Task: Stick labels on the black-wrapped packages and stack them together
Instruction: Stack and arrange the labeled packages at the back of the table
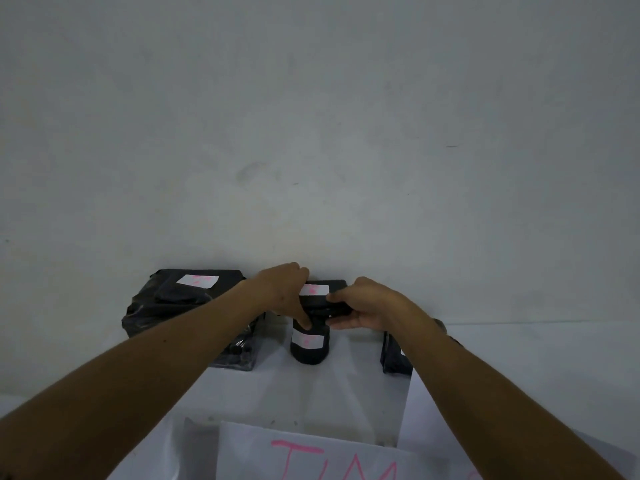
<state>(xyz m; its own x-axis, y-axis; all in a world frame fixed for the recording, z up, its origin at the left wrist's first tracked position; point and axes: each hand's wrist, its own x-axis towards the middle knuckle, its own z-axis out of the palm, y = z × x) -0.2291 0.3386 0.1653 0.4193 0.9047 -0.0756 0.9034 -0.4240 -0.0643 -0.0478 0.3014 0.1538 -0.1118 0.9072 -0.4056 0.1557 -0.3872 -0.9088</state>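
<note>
Nearest the camera, a white sheet (311,452) with large pink writing lies on the pale surface (519,358), cut off by the lower edge of the view. Beyond the sheet, a small black package (309,348) stands on the surface with a white label (307,339) marked in pink on the side facing the camera. To the left of this small package, partly hidden under the left forearm, sits a clear-wrapped bundle (242,351) of dark items, and to its right, half covered by the right forearm, another black package (394,358). Directly above the small package, both hands hold a flat black package (329,299) that carries its own white label (313,289) with pink marks. The left hand (287,292) grasps its left end, fingers curled over the far edge and thumb (306,322) pointing down at the near side. The right hand (367,306) pinches its right end, fingers (341,298) on top and thumb beneath. Whether the flat package touches the small one below cannot be told. Further left of the small package, a large black package (180,303) rests against the grey wall (311,116), with a white, pink-marked label (197,280) on top.
</note>
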